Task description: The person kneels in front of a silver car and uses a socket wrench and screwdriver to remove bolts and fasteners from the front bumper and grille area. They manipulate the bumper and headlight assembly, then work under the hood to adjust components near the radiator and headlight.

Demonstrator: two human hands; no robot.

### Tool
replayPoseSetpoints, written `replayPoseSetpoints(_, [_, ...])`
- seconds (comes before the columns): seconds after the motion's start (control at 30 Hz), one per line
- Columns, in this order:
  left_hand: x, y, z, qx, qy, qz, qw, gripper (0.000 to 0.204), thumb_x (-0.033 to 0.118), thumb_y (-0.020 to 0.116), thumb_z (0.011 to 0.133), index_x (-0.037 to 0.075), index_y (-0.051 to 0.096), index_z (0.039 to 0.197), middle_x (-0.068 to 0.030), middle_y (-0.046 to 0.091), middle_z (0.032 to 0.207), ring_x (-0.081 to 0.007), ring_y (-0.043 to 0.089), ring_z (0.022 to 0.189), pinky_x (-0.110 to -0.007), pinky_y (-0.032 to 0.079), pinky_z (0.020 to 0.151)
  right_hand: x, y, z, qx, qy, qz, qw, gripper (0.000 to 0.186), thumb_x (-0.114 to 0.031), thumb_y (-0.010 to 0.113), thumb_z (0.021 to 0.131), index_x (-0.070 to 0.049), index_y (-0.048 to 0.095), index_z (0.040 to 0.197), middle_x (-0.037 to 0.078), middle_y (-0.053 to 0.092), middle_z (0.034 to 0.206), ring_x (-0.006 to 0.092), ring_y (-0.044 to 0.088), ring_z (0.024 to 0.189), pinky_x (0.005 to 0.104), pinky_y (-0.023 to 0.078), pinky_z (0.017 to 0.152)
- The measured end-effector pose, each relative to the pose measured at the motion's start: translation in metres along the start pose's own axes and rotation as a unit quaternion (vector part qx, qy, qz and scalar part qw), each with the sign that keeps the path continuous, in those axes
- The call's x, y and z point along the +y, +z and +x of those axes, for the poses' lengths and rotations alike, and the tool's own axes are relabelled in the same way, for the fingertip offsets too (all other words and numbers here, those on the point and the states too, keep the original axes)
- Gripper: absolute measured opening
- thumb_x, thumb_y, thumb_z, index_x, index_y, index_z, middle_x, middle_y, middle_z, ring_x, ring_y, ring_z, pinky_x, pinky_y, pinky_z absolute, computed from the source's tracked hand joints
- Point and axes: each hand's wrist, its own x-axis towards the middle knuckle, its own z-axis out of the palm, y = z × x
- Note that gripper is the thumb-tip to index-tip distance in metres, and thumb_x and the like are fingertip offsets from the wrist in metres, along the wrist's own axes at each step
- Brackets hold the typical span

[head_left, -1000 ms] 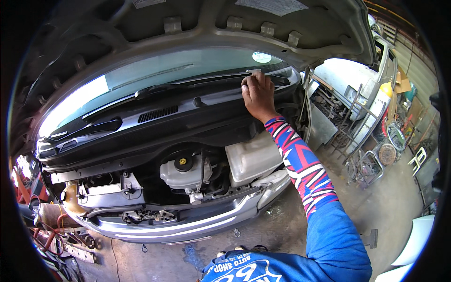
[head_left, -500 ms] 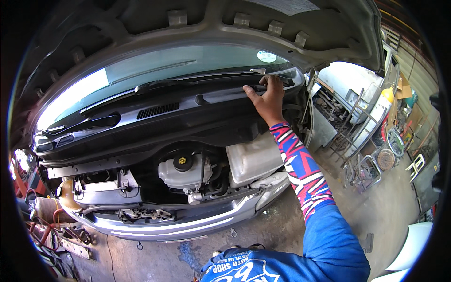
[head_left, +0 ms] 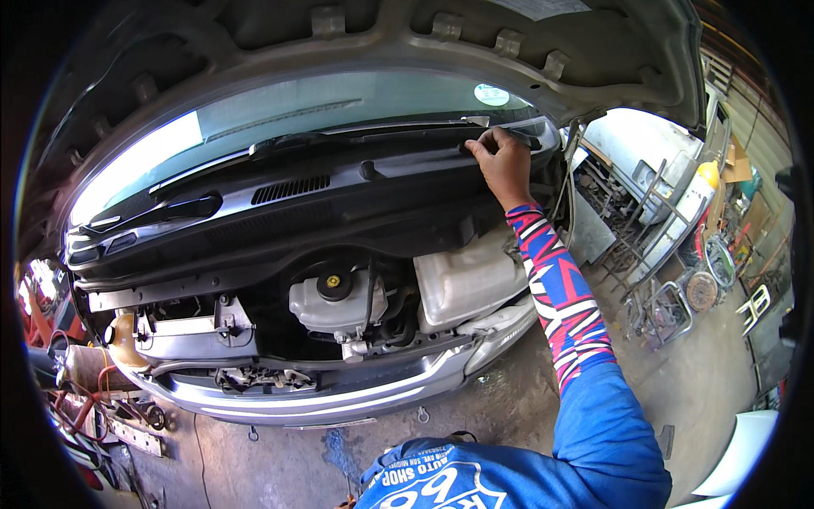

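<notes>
Reaching up across the engine bay, the right hand (head_left: 502,161) rests on the black plastic cowl panel (head_left: 339,182) at the base of the windscreen (head_left: 280,114), with its fingers curled together and clamped over the panel's upper edge near the far end of a wiper arm (head_left: 373,136). The left hand is not in view. The patterned sleeve (head_left: 560,293) of the right arm passes over a white translucent reservoir (head_left: 466,276), which sits just beside a smaller reservoir with a black and yellow cap (head_left: 333,282). The raised hood (head_left: 475,38) overhangs the whole bay and closes off the space above the hand. A slotted vent grille (head_left: 291,188) is set into the panel to the left of the hand. A round pale green sticker (head_left: 491,94) sits on the glass above and just left of the hand. Metal frames and scrap parts (head_left: 678,280) stand on the concrete floor (head_left: 704,382) to the right, well apart from the vehicle.
</notes>
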Motion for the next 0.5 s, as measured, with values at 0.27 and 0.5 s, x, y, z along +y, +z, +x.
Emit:
replayPoseSetpoints(0.27, [-0.043, -0.001, -0.017, 0.010, -0.012, -0.019, 1.000, 0.060, 0.055, 0.066, 0.092, 0.001, 0.071, 0.118, -0.0113, 0.073, 0.088, -0.0197, 0.066, 0.076, -0.037, 0.055, 0.070, -0.017, -0.010, 0.006, -0.095, 0.033, -0.118, 0.988, 0.026, -0.031, 0.083, 0.076, -0.008, 0.073, 0.072, 0.013, 0.072, 0.075, 0.0336, 0.071, 0.072, 0.0432, 0.056, 0.068])
replayPoseSetpoints(0.5, [-0.058, 0.001, -0.024, 0.015, -0.010, -0.036, 0.999, 0.060, 0.054, 0.067, 0.092, 0.001, 0.071, 0.119, -0.0112, 0.073, 0.088, -0.0195, 0.066, 0.076, -0.037, 0.054, 0.070, -0.032, 0.008, 0.014, -0.072, 0.058, -0.279, 0.956, 0.025, -0.035, 0.083, 0.074, -0.012, 0.075, 0.072, 0.014, 0.071, 0.070, 0.0353, 0.072, 0.072, 0.0438, 0.057, 0.070])
